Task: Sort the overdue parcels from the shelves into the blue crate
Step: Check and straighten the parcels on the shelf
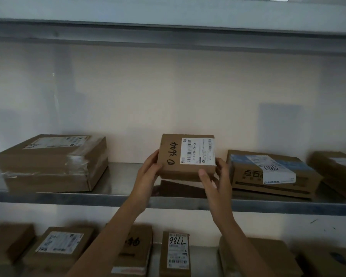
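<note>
Small brown cardboard parcel (187,156): squarish, flat; white printed barcode label (198,151) on right half of top face, black handwritten marker digits on left half. Held tilted, raised above grey metal middle shelf (120,182), between taped brown box stack (52,163) and blue-printed carton (272,172). Left hand (148,172) grips left edge; right hand (214,180) grips lower right corner, thumb on front side.
</note>
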Demonstrator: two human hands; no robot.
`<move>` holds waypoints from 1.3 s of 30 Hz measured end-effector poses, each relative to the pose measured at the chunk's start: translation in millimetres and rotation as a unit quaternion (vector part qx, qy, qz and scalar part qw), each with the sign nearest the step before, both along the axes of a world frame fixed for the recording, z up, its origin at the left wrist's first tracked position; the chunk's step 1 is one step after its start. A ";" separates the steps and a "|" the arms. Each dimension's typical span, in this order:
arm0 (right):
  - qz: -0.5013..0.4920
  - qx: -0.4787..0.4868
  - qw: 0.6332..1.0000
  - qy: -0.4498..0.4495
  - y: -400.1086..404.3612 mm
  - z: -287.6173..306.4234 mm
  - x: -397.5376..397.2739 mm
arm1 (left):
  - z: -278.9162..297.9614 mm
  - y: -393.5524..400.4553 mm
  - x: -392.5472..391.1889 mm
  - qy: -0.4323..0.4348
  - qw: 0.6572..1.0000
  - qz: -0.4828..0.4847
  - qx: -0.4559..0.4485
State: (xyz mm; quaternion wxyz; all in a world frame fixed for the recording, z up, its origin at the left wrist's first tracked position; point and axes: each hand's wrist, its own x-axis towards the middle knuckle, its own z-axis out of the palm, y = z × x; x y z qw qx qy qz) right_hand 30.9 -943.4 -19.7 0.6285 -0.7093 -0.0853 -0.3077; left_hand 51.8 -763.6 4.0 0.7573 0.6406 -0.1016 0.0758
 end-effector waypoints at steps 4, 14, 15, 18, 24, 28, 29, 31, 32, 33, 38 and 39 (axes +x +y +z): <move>-0.030 -0.087 0.995 -0.050 12.7 8.5 -14.6 | 4.2 0.1 4.1 0.096 0.992 -0.016 -0.077; -0.077 -0.114 0.986 -0.090 24.8 16.9 -12.3 | 14.6 1.8 2.3 0.134 0.980 -0.027 -0.142; -0.071 -0.105 0.989 -0.074 22.9 14.9 -11.6 | 14.6 2.3 0.8 0.126 0.981 -0.022 -0.145; -0.024 -0.089 0.996 -0.003 17.5 7.9 -7.4 | 16.3 4.7 -8.3 0.098 0.988 0.012 -0.118; 0.033 -0.169 0.980 0.098 26.5 4.2 5.8 | 17.9 33.1 -2.3 0.095 0.986 0.091 0.102; 0.015 -0.253 0.959 0.124 41.8 4.3 11.9 | 13.9 45.4 2.4 0.065 0.969 0.157 0.178; 0.020 -0.275 0.953 0.126 43.7 3.2 10.5 | 12.5 43.4 -2.1 0.023 0.950 0.222 0.219; 0.029 -0.280 0.952 0.118 40.7 2.4 1.2 | 13.1 28.5 -15.7 -0.148 0.892 0.331 0.269; 0.021 -0.268 0.957 0.107 34.9 4.7 -6.7 | 16.2 15.9 -21.3 -0.232 0.863 0.349 0.283; 0.002 -0.256 0.963 0.086 25.8 7.6 -14.9 | 20.0 0.3 -25.3 -0.299 0.842 0.343 0.290; -0.184 -0.196 0.962 -0.041 -53.0 21.0 -44.5 | 37.4 -94.0 -34.3 -0.355 0.904 0.128 0.201; -0.224 -0.188 0.956 -0.042 -72.5 24.3 -46.8 | 36.4 -112.6 -33.7 -0.321 0.925 0.091 0.180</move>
